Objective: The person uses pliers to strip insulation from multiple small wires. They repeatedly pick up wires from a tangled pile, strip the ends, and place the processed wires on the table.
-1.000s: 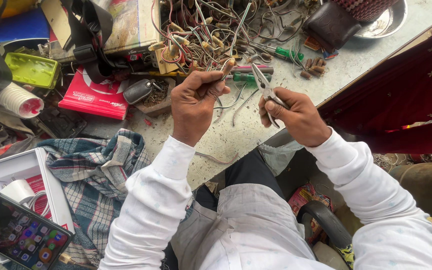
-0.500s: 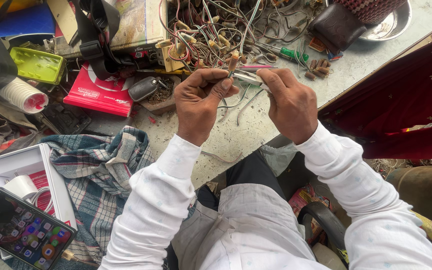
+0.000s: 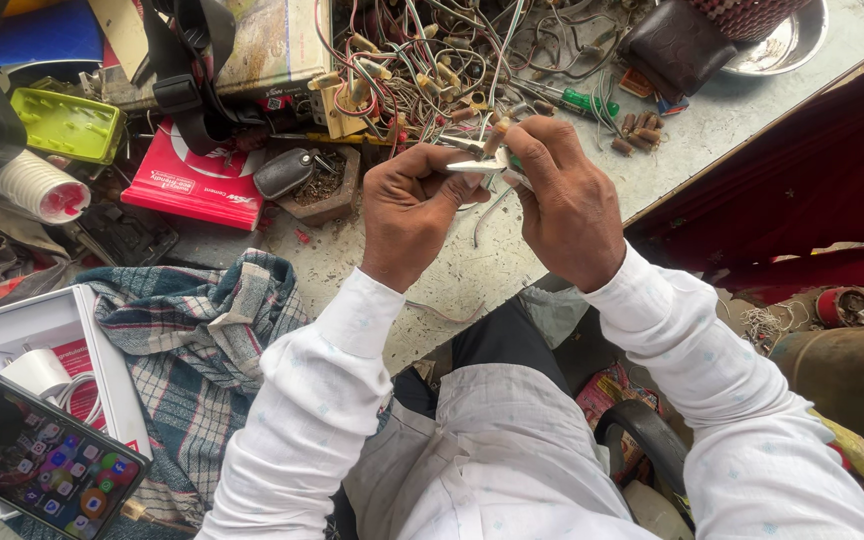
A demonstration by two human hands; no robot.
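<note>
Over the cluttered workbench (image 3: pixel 552 250), our left hand (image 3: pixel 407 215) pinches a thin wire (image 3: pixel 482 205) while our right hand (image 3: pixel 567 200) closes small metal pliers (image 3: pixel 477 165) on it; steady, close grips likely serve best.

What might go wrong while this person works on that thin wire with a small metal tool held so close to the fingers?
The small metal tool sits between the left hand and right hand, so it might nick a finger. The thin pale wire dangling below might snag in the tangled heap of coloured wires.
</note>
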